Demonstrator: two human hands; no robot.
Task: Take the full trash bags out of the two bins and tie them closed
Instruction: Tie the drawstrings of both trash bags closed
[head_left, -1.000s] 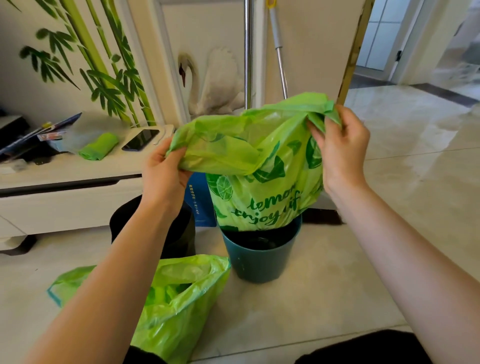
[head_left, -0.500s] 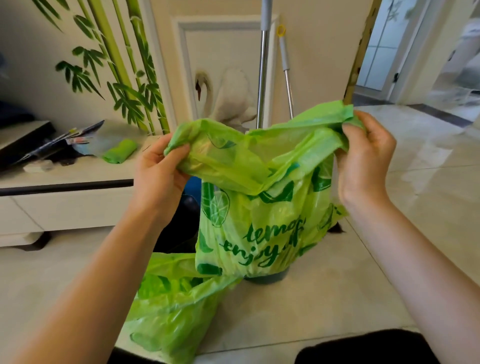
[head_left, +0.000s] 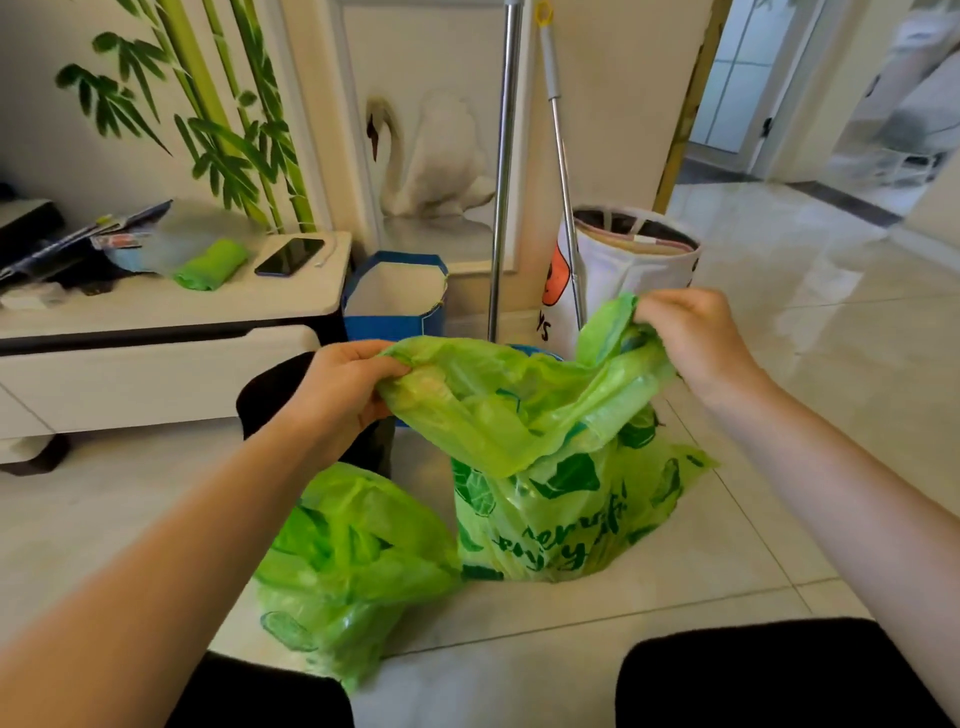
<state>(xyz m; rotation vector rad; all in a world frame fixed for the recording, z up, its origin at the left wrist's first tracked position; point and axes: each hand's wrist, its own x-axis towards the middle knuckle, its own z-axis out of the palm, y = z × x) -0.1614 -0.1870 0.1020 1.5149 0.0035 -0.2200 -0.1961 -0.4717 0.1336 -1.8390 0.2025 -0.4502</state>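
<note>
Gripping the printed green bag by its open top, the left hand pinches the nine o'clock edge while the right hand closes its fingers on the two o'clock corner. The bag's base sits on the tiled floor. A second green bag lies touching it at eight o'clock, the black bin behind.
</note>
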